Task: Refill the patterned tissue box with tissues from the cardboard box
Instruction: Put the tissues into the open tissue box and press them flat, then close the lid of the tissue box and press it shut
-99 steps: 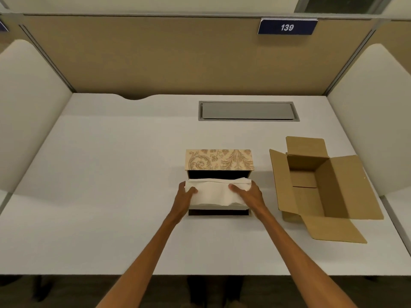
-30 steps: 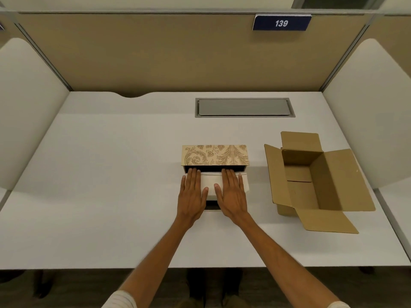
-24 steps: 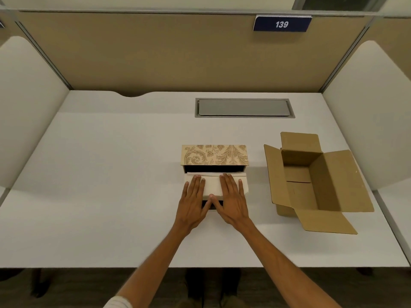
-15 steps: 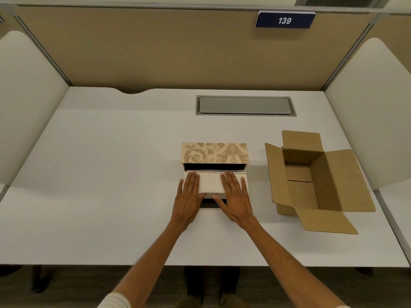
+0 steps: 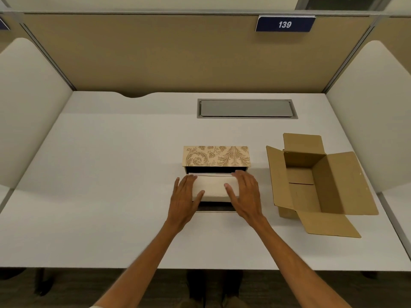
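Tissues (image 5: 214, 188) newly flanked, hands now at ends.

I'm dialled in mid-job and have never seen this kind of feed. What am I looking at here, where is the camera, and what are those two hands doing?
There is no machine: a person works with bare hands, and the single picture comes from a wide-angle camera on their head, looking forward and down. On the white desk stands the patterned tissue box, its lid tipped up at the back so the dark inside shows. The left hand and right hand lie flat on either end of a white stack of tissues sitting in the open box. Neither hand is gripping the stack; they seem to press or steady it. To the right is the cardboard box, flaps open, with nothing visible inside. At the back are a grey hatch and a sign reading 139.
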A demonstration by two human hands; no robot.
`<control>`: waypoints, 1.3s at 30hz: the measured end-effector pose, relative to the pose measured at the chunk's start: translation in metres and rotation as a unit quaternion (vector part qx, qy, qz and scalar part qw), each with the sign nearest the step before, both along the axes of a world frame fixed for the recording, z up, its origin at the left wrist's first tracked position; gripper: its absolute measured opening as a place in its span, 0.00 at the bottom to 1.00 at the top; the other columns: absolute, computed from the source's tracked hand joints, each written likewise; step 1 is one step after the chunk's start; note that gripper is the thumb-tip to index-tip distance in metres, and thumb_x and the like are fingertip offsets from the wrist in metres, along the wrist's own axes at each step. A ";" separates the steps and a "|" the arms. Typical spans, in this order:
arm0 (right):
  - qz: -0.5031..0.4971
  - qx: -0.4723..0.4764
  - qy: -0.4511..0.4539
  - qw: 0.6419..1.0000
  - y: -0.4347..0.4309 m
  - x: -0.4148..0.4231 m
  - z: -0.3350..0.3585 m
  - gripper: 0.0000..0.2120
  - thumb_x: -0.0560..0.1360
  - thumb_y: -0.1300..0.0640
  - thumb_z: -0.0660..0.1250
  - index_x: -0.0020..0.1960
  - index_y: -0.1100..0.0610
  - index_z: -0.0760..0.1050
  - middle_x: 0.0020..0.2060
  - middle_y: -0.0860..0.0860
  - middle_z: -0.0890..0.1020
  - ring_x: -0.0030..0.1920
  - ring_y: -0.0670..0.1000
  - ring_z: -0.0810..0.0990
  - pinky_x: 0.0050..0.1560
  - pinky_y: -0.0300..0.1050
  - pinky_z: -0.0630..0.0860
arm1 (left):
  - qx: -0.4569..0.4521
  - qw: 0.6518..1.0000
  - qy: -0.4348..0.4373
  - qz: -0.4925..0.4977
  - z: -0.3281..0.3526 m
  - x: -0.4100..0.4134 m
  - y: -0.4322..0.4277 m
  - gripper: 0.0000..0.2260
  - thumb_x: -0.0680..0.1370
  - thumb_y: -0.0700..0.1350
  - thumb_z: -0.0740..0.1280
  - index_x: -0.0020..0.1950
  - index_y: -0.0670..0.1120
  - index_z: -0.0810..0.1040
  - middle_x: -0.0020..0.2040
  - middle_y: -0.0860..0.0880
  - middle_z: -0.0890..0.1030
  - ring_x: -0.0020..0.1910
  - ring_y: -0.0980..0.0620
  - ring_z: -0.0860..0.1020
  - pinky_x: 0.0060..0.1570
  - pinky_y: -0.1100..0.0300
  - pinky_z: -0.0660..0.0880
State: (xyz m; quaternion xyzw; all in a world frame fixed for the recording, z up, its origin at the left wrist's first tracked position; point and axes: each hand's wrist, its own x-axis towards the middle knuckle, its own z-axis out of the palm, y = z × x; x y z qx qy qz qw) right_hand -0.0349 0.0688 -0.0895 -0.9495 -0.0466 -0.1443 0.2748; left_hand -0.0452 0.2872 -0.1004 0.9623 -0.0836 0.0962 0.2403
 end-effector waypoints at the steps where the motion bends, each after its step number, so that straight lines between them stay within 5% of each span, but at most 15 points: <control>1: -0.030 0.027 -0.014 0.999 -0.003 0.002 0.005 0.19 0.79 0.45 0.61 0.64 0.56 0.71 0.62 0.53 0.76 0.63 0.51 0.72 0.64 0.51 0.72 | -0.030 0.999 -0.004 0.033 0.004 0.002 0.004 0.21 0.80 0.56 0.60 0.68 0.45 0.72 0.66 0.48 0.78 0.66 0.46 0.74 0.70 0.53 0.68; 3: -0.106 0.087 -0.011 0.990 -0.007 0.009 0.012 0.16 0.79 0.49 0.62 0.62 0.56 0.70 0.59 0.54 0.76 0.59 0.52 0.73 0.58 0.54 0.75 | -0.146 0.980 0.013 0.136 0.012 0.009 0.009 0.14 0.80 0.54 0.61 0.62 0.48 0.74 0.57 0.50 0.81 0.58 0.47 0.77 0.56 0.59 0.72; 5: -0.181 0.136 0.058 0.972 -0.009 0.016 0.016 0.21 0.79 0.52 0.63 0.68 0.60 0.66 0.64 0.57 0.74 0.63 0.56 0.71 0.62 0.56 0.74 | -0.263 0.934 0.042 0.237 0.019 0.019 0.009 0.11 0.80 0.51 0.62 0.61 0.50 0.69 0.55 0.48 0.83 0.55 0.46 0.79 0.52 0.58 0.73; 9: -0.217 0.199 0.295 0.909 -0.001 0.023 0.016 0.34 0.81 0.48 0.58 0.77 0.63 0.47 0.74 0.62 0.63 0.72 0.62 0.65 0.69 0.56 0.66 | -0.319 0.876 0.204 0.300 0.021 0.038 0.003 0.23 0.82 0.55 0.57 0.73 0.43 0.65 0.71 0.41 0.71 0.70 0.41 0.70 0.69 0.47 0.67; 13: -0.222 0.230 0.386 0.866 0.014 0.026 0.012 0.30 0.82 0.47 0.53 0.76 0.64 0.51 0.72 0.61 0.66 0.70 0.62 0.68 0.67 0.53 0.67 | -0.329 0.840 0.346 0.258 0.016 0.039 -0.011 0.25 0.84 0.53 0.53 0.74 0.38 0.65 0.74 0.39 0.68 0.72 0.39 0.68 0.72 0.47 0.65; 21: -0.220 0.218 0.391 0.867 0.016 0.029 0.005 0.27 0.82 0.50 0.52 0.76 0.64 0.53 0.72 0.62 0.67 0.70 0.62 0.68 0.68 0.53 0.67 | -0.296 0.861 0.334 0.241 0.012 0.038 -0.017 0.18 0.84 0.46 0.52 0.66 0.36 0.71 0.67 0.37 0.74 0.65 0.38 0.73 0.65 0.49 0.70; 26: -0.228 0.231 0.373 0.869 0.012 0.029 0.007 0.28 0.82 0.51 0.53 0.78 0.62 0.50 0.75 0.60 0.63 0.73 0.62 0.64 0.71 0.54 0.63 | -0.275 0.878 0.317 0.229 0.014 0.039 -0.012 0.22 0.84 0.48 0.53 0.75 0.37 0.62 0.75 0.38 0.67 0.73 0.39 0.66 0.72 0.48 0.63; 29: -0.248 0.238 0.302 0.889 0.010 0.031 0.015 0.28 0.82 0.51 0.52 0.78 0.60 0.49 0.76 0.59 0.60 0.74 0.61 0.62 0.71 0.55 0.62 | -0.249 0.914 0.233 0.219 0.024 0.040 -0.009 0.25 0.84 0.48 0.53 0.79 0.41 0.52 0.79 0.42 0.58 0.78 0.42 0.59 0.75 0.49 0.57; 33: -0.252 0.185 0.196 0.929 0.010 0.041 0.029 0.27 0.82 0.50 0.53 0.76 0.60 0.53 0.73 0.59 0.64 0.71 0.60 0.64 0.65 0.58 0.69 | -0.193 0.961 0.108 0.165 0.042 0.052 -0.010 0.25 0.83 0.47 0.55 0.78 0.40 0.55 0.77 0.41 0.62 0.75 0.43 0.63 0.74 0.46 0.63; 36: -0.198 0.128 0.143 0.961 0.011 0.050 0.037 0.29 0.80 0.48 0.57 0.75 0.61 0.55 0.72 0.60 0.65 0.70 0.60 0.66 0.62 0.57 0.72 | -0.133 0.982 0.101 0.087 0.053 0.067 -0.015 0.25 0.83 0.49 0.57 0.77 0.40 0.57 0.76 0.40 0.63 0.75 0.43 0.63 0.72 0.44 0.65; 39: -0.104 0.064 0.154 0.981 0.005 0.066 0.042 0.34 0.78 0.45 0.62 0.76 0.61 0.54 0.74 0.60 0.61 0.73 0.60 0.61 0.70 0.60 0.66 | -0.048 0.991 0.121 0.013 0.058 0.083 -0.017 0.29 0.82 0.54 0.58 0.78 0.41 0.56 0.79 0.41 0.59 0.79 0.43 0.55 0.75 0.42 0.60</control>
